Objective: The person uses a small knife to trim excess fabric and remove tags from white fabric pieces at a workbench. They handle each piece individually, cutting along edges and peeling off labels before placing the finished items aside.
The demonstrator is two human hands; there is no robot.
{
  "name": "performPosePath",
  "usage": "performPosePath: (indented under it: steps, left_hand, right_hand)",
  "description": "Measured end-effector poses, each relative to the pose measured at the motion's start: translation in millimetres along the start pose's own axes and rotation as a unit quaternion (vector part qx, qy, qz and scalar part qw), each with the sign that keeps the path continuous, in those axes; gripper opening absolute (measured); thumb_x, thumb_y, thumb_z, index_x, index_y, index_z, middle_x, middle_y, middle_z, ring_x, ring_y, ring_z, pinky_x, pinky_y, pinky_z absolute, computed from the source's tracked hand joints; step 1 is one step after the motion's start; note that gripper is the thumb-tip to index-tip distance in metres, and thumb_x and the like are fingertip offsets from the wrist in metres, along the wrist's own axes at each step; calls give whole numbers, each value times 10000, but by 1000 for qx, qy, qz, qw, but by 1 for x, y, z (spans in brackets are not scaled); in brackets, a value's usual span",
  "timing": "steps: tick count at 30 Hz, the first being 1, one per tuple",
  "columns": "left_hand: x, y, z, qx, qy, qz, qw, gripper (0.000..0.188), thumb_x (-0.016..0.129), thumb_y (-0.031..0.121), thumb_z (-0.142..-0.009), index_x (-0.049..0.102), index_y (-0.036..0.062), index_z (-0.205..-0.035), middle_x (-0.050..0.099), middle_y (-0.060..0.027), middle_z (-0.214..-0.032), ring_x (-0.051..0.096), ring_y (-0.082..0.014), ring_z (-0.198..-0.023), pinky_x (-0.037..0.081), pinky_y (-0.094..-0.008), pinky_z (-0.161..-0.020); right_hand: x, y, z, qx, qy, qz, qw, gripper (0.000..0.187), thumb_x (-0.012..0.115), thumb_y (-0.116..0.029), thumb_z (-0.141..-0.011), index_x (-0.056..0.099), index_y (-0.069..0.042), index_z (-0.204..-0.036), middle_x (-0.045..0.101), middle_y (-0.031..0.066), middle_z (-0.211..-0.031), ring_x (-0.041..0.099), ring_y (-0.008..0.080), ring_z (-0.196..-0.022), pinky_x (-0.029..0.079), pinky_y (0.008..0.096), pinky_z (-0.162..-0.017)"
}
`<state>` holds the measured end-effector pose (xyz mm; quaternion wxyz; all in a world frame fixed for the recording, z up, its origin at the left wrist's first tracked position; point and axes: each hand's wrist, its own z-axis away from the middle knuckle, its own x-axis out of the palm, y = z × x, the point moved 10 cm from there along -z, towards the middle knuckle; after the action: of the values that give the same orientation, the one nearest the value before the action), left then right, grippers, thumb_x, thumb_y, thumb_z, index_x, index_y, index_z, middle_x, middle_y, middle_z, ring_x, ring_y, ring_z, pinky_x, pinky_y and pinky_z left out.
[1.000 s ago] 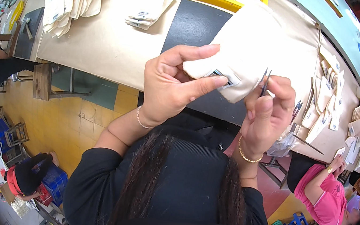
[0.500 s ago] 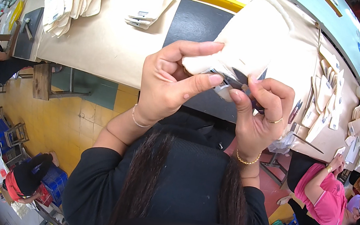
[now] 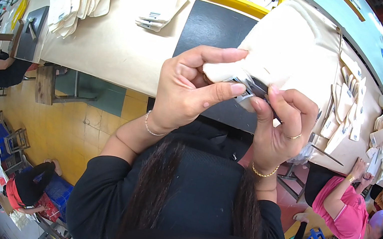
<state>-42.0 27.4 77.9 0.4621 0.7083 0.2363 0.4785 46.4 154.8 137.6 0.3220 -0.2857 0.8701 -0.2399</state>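
My left hand [image 3: 191, 89] pinches the near edge of a thick cream fabric piece [image 3: 284, 46] between thumb and fingers. A small dark-printed label shows by the thumb. In my right hand [image 3: 285, 117] is a pair of thread snips [image 3: 258, 87], its dark handle mostly covered by my fingers. The metal blades lie against the fabric edge, close to my left thumb; whether they meet around a thread is too small to tell. Both hands are raised above the front edge of a black mat [image 3: 211, 29].
A yellow tray [image 3: 254, 9] with fabric pieces stands at the far side. Stacked cream pieces [image 3: 155, 18] and fanned ones [image 3: 79, 2] lie on the left of the table [image 3: 112, 50]. More pieces [image 3: 347, 102] and a pointed metal tool [image 3: 326, 154] are at right, near a co-worker in pink [image 3: 343, 208].
Both hands, the fabric and the snips have shifted slightly right in the picture. The grip on each stays the same. The co-worker at right has moved their hands.
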Motion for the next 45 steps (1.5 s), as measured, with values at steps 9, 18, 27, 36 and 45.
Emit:
performPosePath:
  steps: [9, 18, 27, 36, 45]
  left_hand:
    - [4, 11, -1, 34, 5, -33, 999, 377, 658, -53, -824, 556, -22, -1186, 640, -112, -1021, 632, -84, -848, 510, -177, -702]
    - [5, -10, 1, -70, -49, -114, 990, 336, 622, -31, -844, 550, 31, -1166, 600, -54, -1010, 555, -49, -719, 441, -172, -554]
    - [6, 2, -6, -39, -87, -163, 982, 317, 635, -36, -831, 578, -8, -1141, 654, -49, -870, 585, -63, -698, 468, -197, -568]
    - [32, 25, -7, 79, -194, -406, 890, 337, 674, -52, -762, 641, -2, -1094, 680, -98, -1034, 637, -136, -857, 497, -252, -743]
    - [16, 8, -11, -39, -112, -175, 977, 309, 642, -27, -824, 605, 23, -1126, 623, -31, -887, 560, -64, -706, 458, -216, -606]
  right_hand:
    - [-16, 31, 5, 95, 49, -102, 989, 369, 848, -138, -651, 646, -22, -938, 539, 44, -903, 468, 85, -658, 384, 188, -568]
    - [7, 27, -19, 101, -162, -23, 981, 358, 775, 5, -653, 714, -102, -989, 519, 37, -758, 538, 128, -646, 453, 250, -572]
    - [44, 46, -20, 145, -227, -198, 943, 348, 803, -42, -653, 702, -83, -984, 574, 14, -825, 532, 102, -704, 446, 237, -619]
    - [53, 59, -11, 198, -267, -248, 910, 229, 792, -20, -679, 642, -40, -851, 556, 10, -777, 524, 100, -669, 426, 229, -590]
    - [37, 43, -19, 100, -237, -195, 947, 197, 779, -61, -685, 596, -51, -757, 544, 27, -798, 516, 105, -690, 390, 222, -594]
